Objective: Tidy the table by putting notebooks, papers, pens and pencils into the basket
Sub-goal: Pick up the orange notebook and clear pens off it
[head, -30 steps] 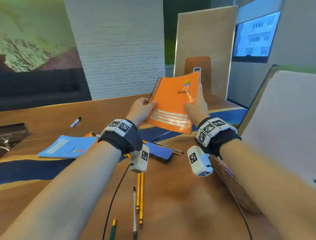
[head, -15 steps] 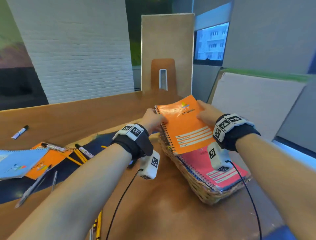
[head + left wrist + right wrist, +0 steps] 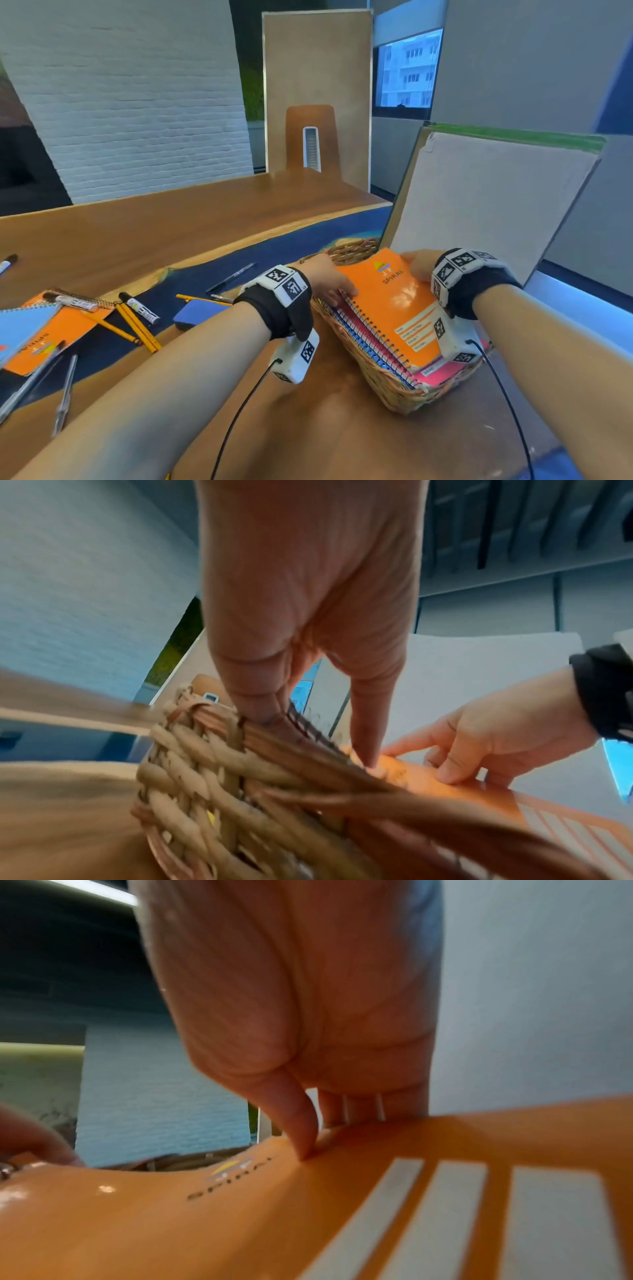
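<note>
While both hands work at the wicker basket (image 3: 383,387) on the right side of the wooden table (image 3: 171,233), an orange notebook (image 3: 394,308) lies on top of the stack inside it, its wire spine along the left edge. Under it sit a pink notebook (image 3: 445,373) and at least one more whose blue spiral shows at the left rim.

The left hand (image 3: 325,277) reaches over the basket's left rim, its fingers curled down at the spine side of the orange notebook; the wrist view shows the thumb pressed at the woven rim and one finger (image 3: 366,739) touching the orange cover. The right hand (image 3: 419,265) holds the far right corner of the same notebook, thumb (image 3: 298,1131) on top of the cover and the other fingers bent around its edge.

Left of the basket, further things lie on the table: a blue eraser block (image 3: 198,313), several yellow pencils (image 3: 137,329), two white markers (image 3: 140,308), a dark pen (image 3: 233,277) farther back, and two grey pens (image 3: 65,394) near the left edge. At the far left another orange notebook (image 3: 58,329) lies partly under a light blue notebook (image 3: 24,325). One more marker (image 3: 7,262) lies alone at the left border. A grey board (image 3: 489,205) leans upright just behind the basket.
</note>
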Tool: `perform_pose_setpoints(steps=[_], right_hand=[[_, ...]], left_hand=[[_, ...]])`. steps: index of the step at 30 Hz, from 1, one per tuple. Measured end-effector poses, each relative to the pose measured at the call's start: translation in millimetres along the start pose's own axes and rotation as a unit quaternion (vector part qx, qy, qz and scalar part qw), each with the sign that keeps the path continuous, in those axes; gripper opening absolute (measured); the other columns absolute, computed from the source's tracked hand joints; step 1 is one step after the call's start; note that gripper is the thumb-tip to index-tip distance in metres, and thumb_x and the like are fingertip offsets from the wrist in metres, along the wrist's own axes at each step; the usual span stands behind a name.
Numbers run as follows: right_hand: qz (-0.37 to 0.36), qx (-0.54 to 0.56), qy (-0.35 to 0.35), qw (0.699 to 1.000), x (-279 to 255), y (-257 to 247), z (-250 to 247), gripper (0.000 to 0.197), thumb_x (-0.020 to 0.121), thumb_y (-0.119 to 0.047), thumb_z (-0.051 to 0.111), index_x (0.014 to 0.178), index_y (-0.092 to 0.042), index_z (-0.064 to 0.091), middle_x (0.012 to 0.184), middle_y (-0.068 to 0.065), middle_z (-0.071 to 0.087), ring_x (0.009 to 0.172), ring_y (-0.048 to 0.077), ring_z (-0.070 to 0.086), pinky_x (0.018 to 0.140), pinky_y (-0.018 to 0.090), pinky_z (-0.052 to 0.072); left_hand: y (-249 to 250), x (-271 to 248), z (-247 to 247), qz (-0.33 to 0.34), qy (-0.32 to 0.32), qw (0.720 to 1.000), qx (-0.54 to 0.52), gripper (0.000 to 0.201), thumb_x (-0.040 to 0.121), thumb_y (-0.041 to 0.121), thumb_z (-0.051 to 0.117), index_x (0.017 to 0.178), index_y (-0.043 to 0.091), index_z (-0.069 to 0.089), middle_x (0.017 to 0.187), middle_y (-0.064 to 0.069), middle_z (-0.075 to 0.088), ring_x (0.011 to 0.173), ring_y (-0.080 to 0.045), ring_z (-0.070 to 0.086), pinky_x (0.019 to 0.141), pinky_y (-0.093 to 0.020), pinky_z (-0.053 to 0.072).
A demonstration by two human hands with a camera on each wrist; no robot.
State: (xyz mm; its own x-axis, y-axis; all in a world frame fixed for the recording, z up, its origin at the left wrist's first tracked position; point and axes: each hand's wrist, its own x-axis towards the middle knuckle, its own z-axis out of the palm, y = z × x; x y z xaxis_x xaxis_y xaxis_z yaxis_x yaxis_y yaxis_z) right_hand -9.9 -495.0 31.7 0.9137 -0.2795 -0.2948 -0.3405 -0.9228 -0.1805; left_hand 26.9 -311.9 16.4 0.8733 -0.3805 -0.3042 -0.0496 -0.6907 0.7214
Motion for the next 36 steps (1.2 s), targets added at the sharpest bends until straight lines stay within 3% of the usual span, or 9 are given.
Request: perform_pose_setpoints(steps=[2,8,10,12,14,17,22,25,36], right_hand=[[-0.003,-0.047,-0.003,0.999,6,4,8,0.042,0.098,-0.018,0.041,0.139,-0.01,0.042,0.14,0.012,0.047,0.126,0.028,0.047,0.104,0.035,0.036],[-0.025,-0.109,0.013,0.994,29,15,25,0.009,0.077,-0.028,0.064,0.08,-0.02,0.064,0.076,-0.007,0.064,0.061,0.004,0.055,0.061,0.02,0.048],[-0.046,-0.069,0.021,0.996,23,-3,24,0.037,0.073,-0.026,0.071,0.109,-0.018,0.065,0.103,0.001,0.066,0.089,0.016,0.064,0.076,0.028,0.053],[-0.063,-0.052,-0.013,0.997,16,-27,21,0.058,0.08,-0.022,0.068,0.135,-0.021,0.049,0.135,0.005,0.051,0.122,0.025,0.05,0.099,0.037,0.043],[-0.081,-0.053,-0.06,0.993,12,-45,22,0.062,0.084,-0.02,0.066,0.141,-0.023,0.042,0.144,0.004,0.042,0.131,0.024,0.041,0.105,0.036,0.036],[-0.097,-0.079,-0.056,0.991,14,-55,26,0.056,0.081,-0.024,0.069,0.134,-0.016,0.051,0.136,0.006,0.052,0.122,0.023,0.05,0.098,0.034,0.041],[-0.128,-0.057,0.042,0.989,12,-84,16,0.034,0.083,-0.028,0.065,0.111,-0.008,0.067,0.113,0.01,0.067,0.099,0.023,0.062,0.082,0.031,0.048],[-0.182,0.017,0.093,0.979,6,-115,6,0.03,0.088,-0.022,0.059,0.113,-0.007,0.065,0.117,0.009,0.064,0.105,0.024,0.06,0.085,0.031,0.048],[-0.362,0.088,0.021,0.928,-26,-259,49,0.023,0.087,-0.008,0.055,0.106,-0.008,0.068,0.109,0.012,0.068,0.101,0.026,0.062,0.087,0.033,0.052]], left_hand=[[0,3,-1,0.002,0.004,0.994,0.106,0.047,0.077,0.032,0.076,0.11,0.005,0.057,0.102,-0.011,0.07,0.09,-0.022,0.069,0.083,-0.033,0.056],[3,8,1,0.019,0.024,0.968,0.25,0.039,0.078,0.043,0.072,0.093,0.008,0.062,0.09,-0.003,0.061,0.078,-0.015,0.055,0.052,-0.02,0.038],[4,10,3,0.03,0.029,0.961,0.275,0.047,0.079,0.045,0.071,0.104,0.005,0.063,0.092,-0.004,0.06,0.082,-0.016,0.055,0.053,-0.02,0.038],[3,10,4,0.041,0.038,0.954,0.296,0.049,0.081,0.046,0.069,0.106,0.004,0.063,0.09,-0.003,0.058,0.083,-0.017,0.054,0.053,-0.019,0.039],[1,10,7,0.052,0.04,0.946,0.317,0.043,0.083,0.046,0.066,0.099,0.007,0.063,0.084,-0.002,0.057,0.079,-0.016,0.054,0.052,-0.019,0.038],[-3,9,9,0.08,0.054,0.941,0.323,0.03,0.086,0.04,0.063,0.088,0.01,0.06,0.072,0.0,0.053,0.07,-0.015,0.051,0.048,-0.019,0.036],[-13,-3,-14,0.147,0.14,0.956,0.213,0.029,0.087,0.029,0.061,0.105,0.006,0.066,0.103,-0.005,0.061,0.094,-0.02,0.056,0.071,-0.027,0.044],[-32,-13,-46,0.15,0.22,0.952,0.15,0.025,0.088,0.021,0.059,0.108,0.007,0.065,0.11,-0.007,0.064,0.101,-0.022,0.058,0.08,-0.029,0.047],[-175,-83,-156,-0.052,0.378,0.916,0.123,0.011,0.085,0.008,0.052,0.088,0.011,0.062,0.094,-0.01,0.065,0.09,-0.028,0.06,0.074,-0.033,0.049]])
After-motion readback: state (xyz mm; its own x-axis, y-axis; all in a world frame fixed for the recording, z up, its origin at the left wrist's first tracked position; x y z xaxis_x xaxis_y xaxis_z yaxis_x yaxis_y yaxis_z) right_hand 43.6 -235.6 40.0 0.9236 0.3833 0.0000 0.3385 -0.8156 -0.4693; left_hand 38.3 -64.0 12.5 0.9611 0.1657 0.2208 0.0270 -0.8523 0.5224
